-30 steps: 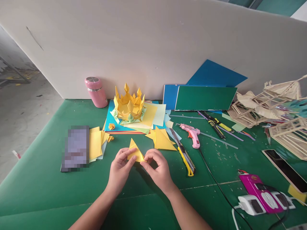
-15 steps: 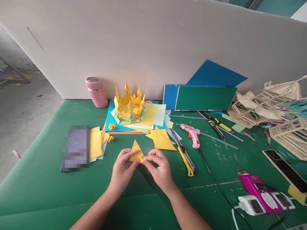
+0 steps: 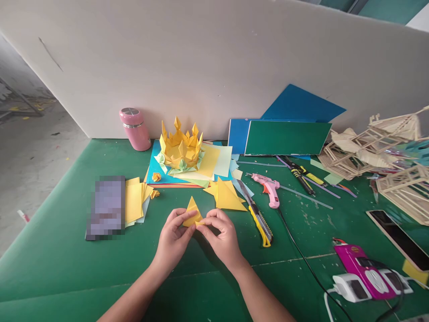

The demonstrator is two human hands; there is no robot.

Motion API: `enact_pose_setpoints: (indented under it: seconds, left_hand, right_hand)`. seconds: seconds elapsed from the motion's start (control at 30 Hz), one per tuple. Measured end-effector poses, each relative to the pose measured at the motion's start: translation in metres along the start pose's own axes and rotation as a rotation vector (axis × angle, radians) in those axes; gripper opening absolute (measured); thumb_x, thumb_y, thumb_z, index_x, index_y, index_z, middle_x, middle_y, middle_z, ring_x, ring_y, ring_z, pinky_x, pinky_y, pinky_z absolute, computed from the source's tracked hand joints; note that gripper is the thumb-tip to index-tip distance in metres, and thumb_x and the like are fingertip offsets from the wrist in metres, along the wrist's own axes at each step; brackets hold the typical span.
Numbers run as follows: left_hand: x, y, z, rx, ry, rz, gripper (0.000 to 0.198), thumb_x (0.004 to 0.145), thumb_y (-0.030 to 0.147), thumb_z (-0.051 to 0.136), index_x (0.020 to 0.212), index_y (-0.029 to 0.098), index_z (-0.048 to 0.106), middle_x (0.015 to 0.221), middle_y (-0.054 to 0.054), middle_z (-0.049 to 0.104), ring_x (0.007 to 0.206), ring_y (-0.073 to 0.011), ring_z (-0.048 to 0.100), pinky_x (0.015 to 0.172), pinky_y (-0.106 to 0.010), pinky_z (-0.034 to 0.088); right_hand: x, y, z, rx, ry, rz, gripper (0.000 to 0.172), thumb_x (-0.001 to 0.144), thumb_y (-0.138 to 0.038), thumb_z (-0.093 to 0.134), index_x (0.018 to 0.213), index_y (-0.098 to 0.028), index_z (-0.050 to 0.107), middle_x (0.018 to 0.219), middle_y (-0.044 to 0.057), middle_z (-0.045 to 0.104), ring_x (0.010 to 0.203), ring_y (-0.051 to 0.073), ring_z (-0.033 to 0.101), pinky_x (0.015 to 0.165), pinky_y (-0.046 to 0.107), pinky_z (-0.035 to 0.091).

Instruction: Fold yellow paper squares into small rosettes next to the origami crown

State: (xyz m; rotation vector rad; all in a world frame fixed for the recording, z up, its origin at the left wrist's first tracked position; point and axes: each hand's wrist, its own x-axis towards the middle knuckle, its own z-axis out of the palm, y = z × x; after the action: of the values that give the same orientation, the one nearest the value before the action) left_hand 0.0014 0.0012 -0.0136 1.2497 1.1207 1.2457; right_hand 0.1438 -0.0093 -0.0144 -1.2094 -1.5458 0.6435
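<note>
Between my two hands is a small piece of folded yellow paper (image 3: 192, 207), its pointed tip facing away from me. My left hand (image 3: 174, 232) pinches its left side and lower edge with thumb and fingers. The fingers of my right hand (image 3: 221, 235) are closed on its lower right corner, where a small flap shows. Just beyond my right hand lie yellow paper triangles (image 3: 228, 197). A yellow paper crown (image 3: 181, 154) with pale green folded pieces stands behind, on a stack of coloured sheets (image 3: 223, 162).
Right of my hands lie a yellow utility knife (image 3: 259, 223) and a pink glue gun (image 3: 268, 187) with its cord. A pink power strip (image 3: 367, 270), a phone (image 3: 400, 237) and wooden stick models (image 3: 362, 145) are farther right. A pink flask (image 3: 136, 129) and yellow sheets (image 3: 133, 201) are left.
The folded paper and my left hand have shifted slightly to the right. At the lower right corner, the small flap shows more clearly. Both hands keep their grip.
</note>
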Motion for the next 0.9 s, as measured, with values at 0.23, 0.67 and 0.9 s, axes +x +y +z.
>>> enact_pose_setpoints:
  seconds: [0.23,0.67,0.9]
  left_hand:
    - [-0.0015,0.0032,0.0006,0.010,-0.033,-0.011,0.023,0.072,0.022,0.066,0.092,0.027,0.074,0.090,-0.001,0.051,0.079,-0.0149,0.062,0.063,-0.023,0.059]
    - [-0.0022,0.0048,0.0013,0.040,-0.085,-0.022,0.024,0.074,0.022,0.065,0.095,0.028,0.072,0.089,-0.001,0.052,0.082,-0.0160,0.063,0.069,-0.027,0.060]
    - [-0.0014,0.0076,0.0028,0.047,-0.088,-0.030,0.022,0.073,0.027,0.066,0.094,0.027,0.073,0.087,-0.002,0.053,0.082,-0.0174,0.063,0.067,-0.028,0.059]
  right_hand:
    - [0.0001,0.0003,0.0008,0.043,-0.021,0.044,0.012,0.081,-0.025,0.062,0.070,-0.020,0.065,0.072,0.002,0.054,0.068,0.016,0.056,0.061,0.027,0.049]
    - [0.0009,0.0006,-0.0001,0.088,-0.061,0.129,0.013,0.081,-0.022,0.060,0.068,-0.020,0.062,0.072,0.001,0.053,0.066,0.015,0.056,0.061,0.025,0.049]
    - [-0.0009,0.0025,0.0001,0.008,-0.074,0.090,0.013,0.082,-0.021,0.059,0.069,-0.020,0.060,0.073,0.002,0.054,0.069,0.016,0.056,0.062,0.027,0.049]
